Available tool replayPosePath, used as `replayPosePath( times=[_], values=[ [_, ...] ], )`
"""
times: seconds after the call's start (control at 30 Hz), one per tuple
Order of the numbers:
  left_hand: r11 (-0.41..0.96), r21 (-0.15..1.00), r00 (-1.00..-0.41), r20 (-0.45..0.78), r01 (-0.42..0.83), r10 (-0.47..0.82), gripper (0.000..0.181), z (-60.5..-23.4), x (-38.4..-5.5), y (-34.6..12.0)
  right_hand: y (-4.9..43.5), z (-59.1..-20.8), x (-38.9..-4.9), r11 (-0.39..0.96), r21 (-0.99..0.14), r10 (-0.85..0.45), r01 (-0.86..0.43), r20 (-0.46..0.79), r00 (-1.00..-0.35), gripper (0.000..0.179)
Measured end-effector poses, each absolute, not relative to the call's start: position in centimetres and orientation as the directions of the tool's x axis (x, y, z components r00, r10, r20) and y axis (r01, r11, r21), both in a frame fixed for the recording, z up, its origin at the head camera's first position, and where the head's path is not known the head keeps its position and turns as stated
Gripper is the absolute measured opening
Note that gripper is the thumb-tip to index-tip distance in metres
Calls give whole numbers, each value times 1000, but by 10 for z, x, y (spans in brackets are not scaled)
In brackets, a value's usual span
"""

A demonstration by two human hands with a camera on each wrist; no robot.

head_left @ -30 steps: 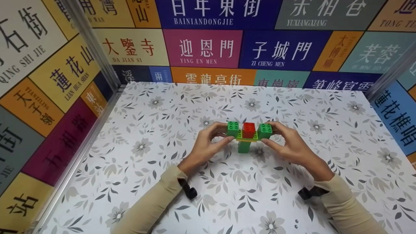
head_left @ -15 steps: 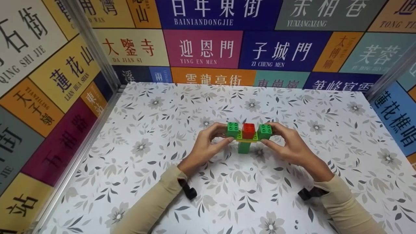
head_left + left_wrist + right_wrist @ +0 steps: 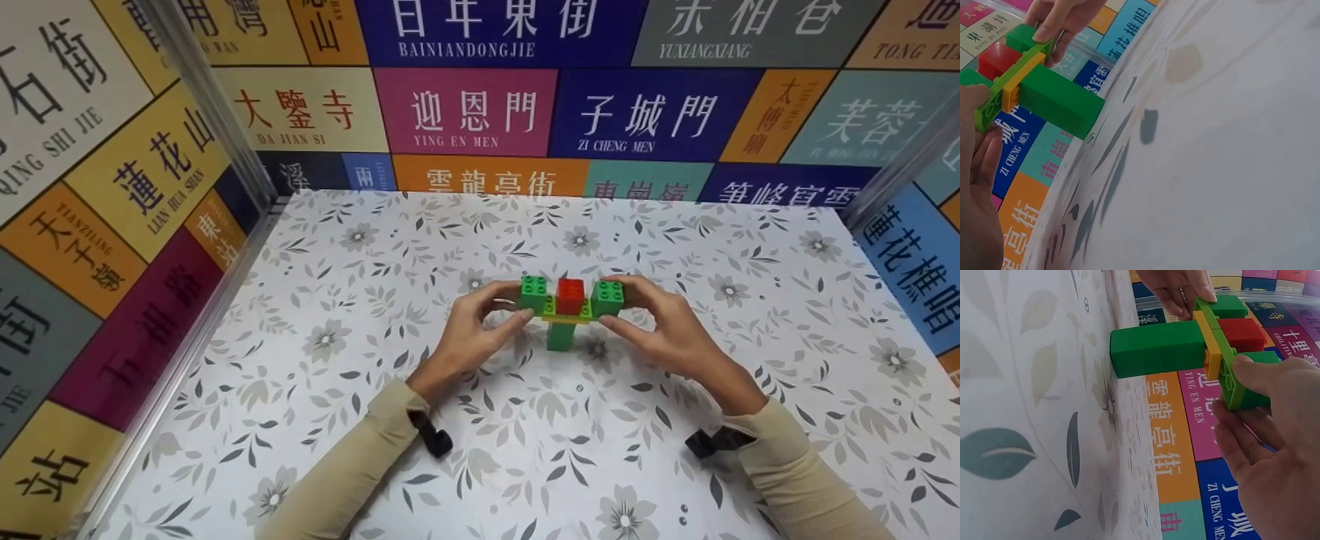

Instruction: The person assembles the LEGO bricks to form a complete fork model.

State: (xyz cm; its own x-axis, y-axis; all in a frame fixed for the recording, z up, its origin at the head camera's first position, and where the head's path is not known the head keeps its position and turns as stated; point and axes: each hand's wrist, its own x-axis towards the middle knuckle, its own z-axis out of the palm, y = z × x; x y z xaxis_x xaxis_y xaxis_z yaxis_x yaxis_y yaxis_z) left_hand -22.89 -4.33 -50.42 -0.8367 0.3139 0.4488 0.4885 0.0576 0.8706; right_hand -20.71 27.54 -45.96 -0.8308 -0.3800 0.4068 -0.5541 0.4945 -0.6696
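In the head view, a toy building-block structure [image 3: 560,335] stands upright between my hands. Its column is made of green blocks [image 3: 1157,347], topped by a narrow yellow plate [image 3: 1207,343] and a longer lime-green plate [image 3: 1016,73]. Across the top sit a red block [image 3: 570,296] in the middle, a green block [image 3: 533,291] on the left end and another green block [image 3: 607,297] on the right end. My left hand [image 3: 480,326] pinches the left end between thumb and fingers. My right hand [image 3: 664,326] grips the right end likewise. Whether the column's foot touches the table is unclear.
Floral-patterned paper covers the white tabletop [image 3: 420,262]. Panels with large lettering [image 3: 465,112] rise behind it and on both sides. A black strap with a small device [image 3: 435,439] sits at the left wrist, and a similar one [image 3: 705,444] at the right.
The block structure and both hands have shifted very slightly up and left in the head view during the last half second. Both grips look the same.
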Motion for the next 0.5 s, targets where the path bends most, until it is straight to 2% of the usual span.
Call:
replayPosePath(
  times=[0.13, 0.37, 0.5],
  values=[
    [56, 856, -828, 477, 513, 293, 43, -502, -230, -43, 274, -461, -209, 476, -660, -386, -581, 437, -812, 57],
    [71, 842, -825, 503, 535, 258, 57, -501, -233, -43, 270, -465, -211, 418, -729, -340, -542, 428, -838, 63],
    [82, 837, -825, 509, 541, 244, 57, -503, -236, -43, 268, -467, -214, 375, -759, -342, -532, 420, -840, 59]
  ],
)
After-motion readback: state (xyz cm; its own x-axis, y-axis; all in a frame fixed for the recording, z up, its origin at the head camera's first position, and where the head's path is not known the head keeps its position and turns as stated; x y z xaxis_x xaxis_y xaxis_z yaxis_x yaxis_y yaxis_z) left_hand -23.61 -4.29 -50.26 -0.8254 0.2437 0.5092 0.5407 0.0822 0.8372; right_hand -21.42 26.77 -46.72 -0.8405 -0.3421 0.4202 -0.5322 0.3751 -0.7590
